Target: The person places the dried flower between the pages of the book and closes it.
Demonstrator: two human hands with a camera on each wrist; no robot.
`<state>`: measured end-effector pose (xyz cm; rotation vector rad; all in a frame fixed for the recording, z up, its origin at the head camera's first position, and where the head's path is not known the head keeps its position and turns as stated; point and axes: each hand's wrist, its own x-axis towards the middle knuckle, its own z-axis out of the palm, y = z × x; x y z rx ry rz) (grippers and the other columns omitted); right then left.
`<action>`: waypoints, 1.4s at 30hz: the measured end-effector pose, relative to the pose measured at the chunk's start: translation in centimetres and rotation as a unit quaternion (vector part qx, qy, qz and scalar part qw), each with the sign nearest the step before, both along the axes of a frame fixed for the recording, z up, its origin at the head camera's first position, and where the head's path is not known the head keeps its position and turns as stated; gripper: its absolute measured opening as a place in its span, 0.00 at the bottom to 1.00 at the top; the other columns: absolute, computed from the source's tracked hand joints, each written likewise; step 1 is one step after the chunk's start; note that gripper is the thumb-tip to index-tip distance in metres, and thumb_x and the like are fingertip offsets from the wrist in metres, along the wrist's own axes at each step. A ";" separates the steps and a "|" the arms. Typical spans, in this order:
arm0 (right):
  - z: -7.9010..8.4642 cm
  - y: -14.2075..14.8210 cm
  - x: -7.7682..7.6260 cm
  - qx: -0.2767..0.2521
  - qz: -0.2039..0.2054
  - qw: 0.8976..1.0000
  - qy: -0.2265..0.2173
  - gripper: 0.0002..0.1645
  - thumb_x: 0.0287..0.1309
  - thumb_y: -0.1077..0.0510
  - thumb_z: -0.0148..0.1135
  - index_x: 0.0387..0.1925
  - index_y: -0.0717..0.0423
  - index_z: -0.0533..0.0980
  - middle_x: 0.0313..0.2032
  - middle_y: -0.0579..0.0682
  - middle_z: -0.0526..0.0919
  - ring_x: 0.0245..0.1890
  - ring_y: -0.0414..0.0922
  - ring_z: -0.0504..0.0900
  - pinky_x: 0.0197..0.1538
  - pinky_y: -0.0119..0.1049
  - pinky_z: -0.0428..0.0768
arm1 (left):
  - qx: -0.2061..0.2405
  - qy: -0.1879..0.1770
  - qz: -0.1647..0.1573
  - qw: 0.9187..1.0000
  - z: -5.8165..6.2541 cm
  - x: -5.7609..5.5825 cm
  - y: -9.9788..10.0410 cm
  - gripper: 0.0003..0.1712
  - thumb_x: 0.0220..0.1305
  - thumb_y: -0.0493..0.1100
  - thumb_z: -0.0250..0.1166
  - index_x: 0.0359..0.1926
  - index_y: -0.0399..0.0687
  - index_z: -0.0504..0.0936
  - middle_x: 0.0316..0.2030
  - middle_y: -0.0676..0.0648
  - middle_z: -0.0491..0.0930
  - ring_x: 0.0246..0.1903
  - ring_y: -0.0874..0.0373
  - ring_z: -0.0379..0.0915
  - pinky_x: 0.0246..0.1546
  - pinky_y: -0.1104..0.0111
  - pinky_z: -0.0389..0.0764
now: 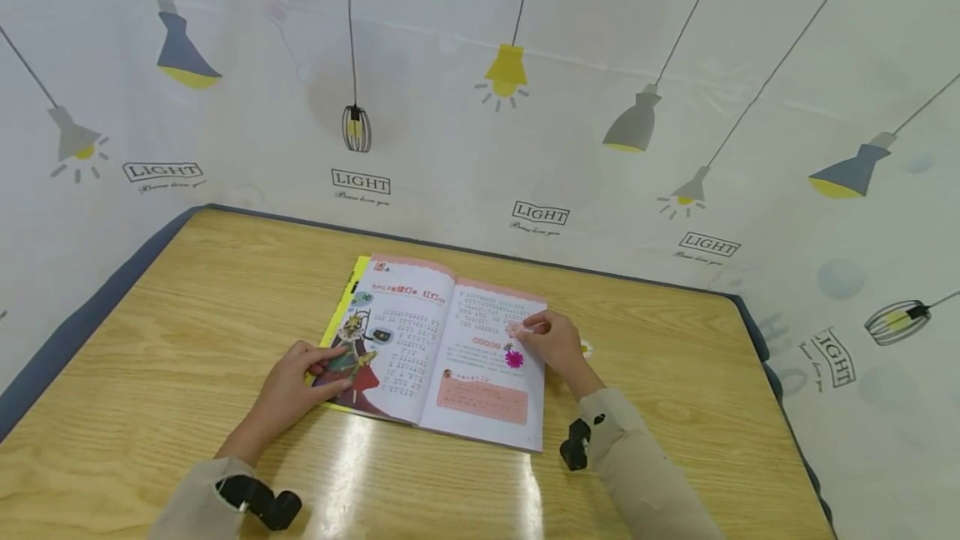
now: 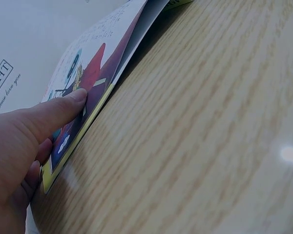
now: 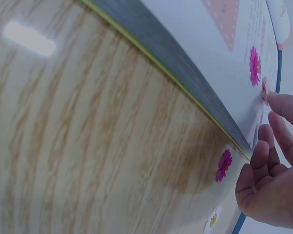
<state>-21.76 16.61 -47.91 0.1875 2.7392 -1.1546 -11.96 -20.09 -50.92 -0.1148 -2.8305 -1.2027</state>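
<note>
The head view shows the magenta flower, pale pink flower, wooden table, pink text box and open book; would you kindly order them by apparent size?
1. Wooden table
2. Open book
3. Pink text box
4. Magenta flower and pale pink flower: smallest, but not ranked, as the right hand partly covers the pale one.

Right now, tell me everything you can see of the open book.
The open book looks like paper, its yellow cover showing along the left edge. It lies face up on the wood-grain table, slightly turned. The left page has a partly red heading, text and a colour illustration; the right, text, a pink box and a magenta flower. The left hand holds its left edge; the right hand's fingertips are at the right page.
</note>
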 end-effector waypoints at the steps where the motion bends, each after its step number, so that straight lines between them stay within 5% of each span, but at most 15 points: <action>1: 0.0 0.1 0.0 -0.002 0.002 1.000 0.001 0.15 0.53 0.54 0.67 0.40 0.59 0.78 0.35 0.53 0.77 0.34 0.47 0.72 0.35 0.36 0.71 | 0.000 0.000 0.000 1.000 0.0 0.0 0.0 0.29 0.48 0.47 0.73 0.51 0.40 0.80 0.34 0.47 0.68 0.33 0.56 0.65 0.32 0.66 0.67; 12: 0.8 2.0 0.3 -0.052 0.012 0.999 0.003 0.13 0.54 0.59 0.65 0.41 0.61 0.79 0.30 0.53 0.75 0.27 0.45 0.71 0.28 0.33 0.70 | -0.002 0.007 -0.003 1.000 0.1 0.1 0.1 0.28 0.48 0.46 0.74 0.50 0.39 0.81 0.33 0.47 0.68 0.34 0.56 0.66 0.33 0.65 0.69; 26: 0.9 4.7 1.3 -0.011 0.003 0.999 0.030 0.13 0.51 0.60 0.65 0.39 0.62 0.80 0.31 0.52 0.77 0.33 0.46 0.73 0.34 0.34 0.69 | -0.002 0.008 -0.004 1.000 0.5 0.2 0.2 0.27 0.48 0.44 0.74 0.50 0.38 0.81 0.33 0.47 0.68 0.33 0.56 0.66 0.32 0.66 0.69; 42: -1.2 6.6 3.0 -0.015 -0.014 0.999 0.029 0.13 0.50 0.59 0.68 0.37 0.63 0.80 0.30 0.52 0.78 0.32 0.46 0.73 0.35 0.34 0.70 | -0.003 0.006 -0.005 1.000 0.6 0.2 0.3 0.28 0.48 0.44 0.74 0.50 0.38 0.80 0.33 0.46 0.68 0.33 0.56 0.66 0.32 0.67 0.68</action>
